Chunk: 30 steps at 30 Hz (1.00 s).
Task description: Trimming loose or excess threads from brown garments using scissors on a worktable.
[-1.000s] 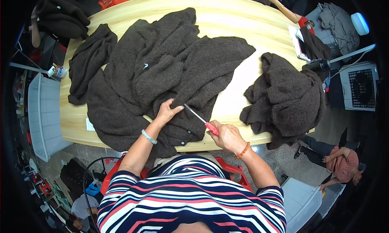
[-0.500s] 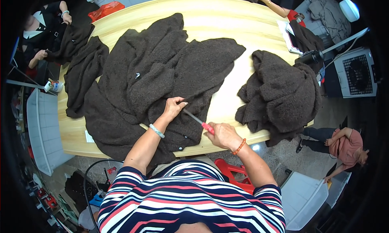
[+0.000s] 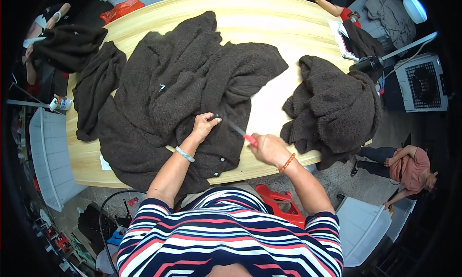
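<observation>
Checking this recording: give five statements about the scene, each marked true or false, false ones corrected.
1. The right hand holds a red-handled tool. True.
2. The left hand is on the dark cloth. True.
3. The orange bracelet is on the left wrist. False: it is on the right.
4. The red bag sits at the near edge of the table. False: it is at the far left.
5. A cloth pile lies right of both hands. True.

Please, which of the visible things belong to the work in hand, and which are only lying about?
In the work:
dark brown cloth, under the left hand
red-handled tool, held in the right hand

Apparently just lying about:
red plastic bag, at the table's far left
red stool, near the person
pale bin, left of the table
</observation>
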Each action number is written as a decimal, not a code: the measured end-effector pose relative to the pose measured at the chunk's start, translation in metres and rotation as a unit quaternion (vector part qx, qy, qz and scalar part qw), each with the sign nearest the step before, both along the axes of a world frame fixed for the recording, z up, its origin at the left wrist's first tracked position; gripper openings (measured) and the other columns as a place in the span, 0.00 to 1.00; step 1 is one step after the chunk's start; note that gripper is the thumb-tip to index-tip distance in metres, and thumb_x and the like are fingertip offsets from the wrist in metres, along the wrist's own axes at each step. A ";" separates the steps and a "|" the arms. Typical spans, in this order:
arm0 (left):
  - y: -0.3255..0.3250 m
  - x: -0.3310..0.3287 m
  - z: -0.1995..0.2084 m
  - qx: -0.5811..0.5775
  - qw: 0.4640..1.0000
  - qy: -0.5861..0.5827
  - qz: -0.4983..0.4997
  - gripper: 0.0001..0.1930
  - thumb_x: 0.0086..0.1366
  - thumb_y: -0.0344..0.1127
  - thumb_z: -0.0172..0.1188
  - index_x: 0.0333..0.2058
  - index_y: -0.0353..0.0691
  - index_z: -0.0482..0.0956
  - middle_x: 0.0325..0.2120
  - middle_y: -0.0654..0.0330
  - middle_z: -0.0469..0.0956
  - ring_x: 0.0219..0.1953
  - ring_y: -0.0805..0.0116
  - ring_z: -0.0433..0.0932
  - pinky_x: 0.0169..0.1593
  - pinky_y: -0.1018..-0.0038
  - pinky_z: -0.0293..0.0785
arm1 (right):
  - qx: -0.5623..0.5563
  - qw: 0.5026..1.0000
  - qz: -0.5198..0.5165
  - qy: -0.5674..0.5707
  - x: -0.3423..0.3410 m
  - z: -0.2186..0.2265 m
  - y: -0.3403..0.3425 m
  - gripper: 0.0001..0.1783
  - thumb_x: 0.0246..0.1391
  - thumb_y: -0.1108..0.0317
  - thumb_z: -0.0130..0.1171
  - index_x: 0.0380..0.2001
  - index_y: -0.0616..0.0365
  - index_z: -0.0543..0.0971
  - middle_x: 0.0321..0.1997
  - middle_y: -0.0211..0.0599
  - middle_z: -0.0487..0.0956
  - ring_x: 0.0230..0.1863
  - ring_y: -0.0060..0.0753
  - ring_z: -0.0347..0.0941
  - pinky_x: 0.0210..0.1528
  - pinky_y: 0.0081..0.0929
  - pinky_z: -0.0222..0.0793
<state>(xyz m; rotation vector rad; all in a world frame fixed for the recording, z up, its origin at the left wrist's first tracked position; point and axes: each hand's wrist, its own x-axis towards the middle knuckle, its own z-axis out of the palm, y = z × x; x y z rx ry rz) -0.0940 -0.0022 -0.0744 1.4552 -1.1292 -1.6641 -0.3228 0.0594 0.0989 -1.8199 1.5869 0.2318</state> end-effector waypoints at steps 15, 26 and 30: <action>0.017 0.020 -0.004 0.051 0.994 0.085 0.040 0.08 0.55 0.30 0.66 0.31 0.31 0.80 0.27 0.64 0.79 0.28 0.78 0.74 0.33 0.79 0.71 | 0.033 0.999 -0.023 -0.003 0.017 0.003 0.015 0.18 0.56 0.56 0.54 0.42 0.59 0.74 0.28 0.56 0.80 0.34 0.57 0.78 0.39 0.49 0.73; 0.071 0.038 0.027 -0.241 0.903 -0.346 -0.084 0.11 0.47 0.30 0.68 0.27 0.33 0.76 0.37 0.50 0.74 0.45 0.48 0.71 0.47 0.57 0.65 | 0.071 0.992 0.086 -0.058 0.023 -0.003 0.041 0.16 0.56 0.59 0.53 0.40 0.59 0.74 0.25 0.52 0.79 0.32 0.54 0.78 0.37 0.48 0.73; 0.081 0.044 0.039 -0.322 0.819 -0.474 -0.011 0.17 0.43 0.30 0.71 0.33 0.41 0.76 0.56 0.43 0.63 0.56 0.40 0.62 0.54 0.50 0.60 | 0.019 0.999 0.002 -0.040 0.000 -0.013 0.048 0.14 0.56 0.60 0.53 0.39 0.60 0.73 0.24 0.52 0.79 0.31 0.55 0.78 0.35 0.48 0.72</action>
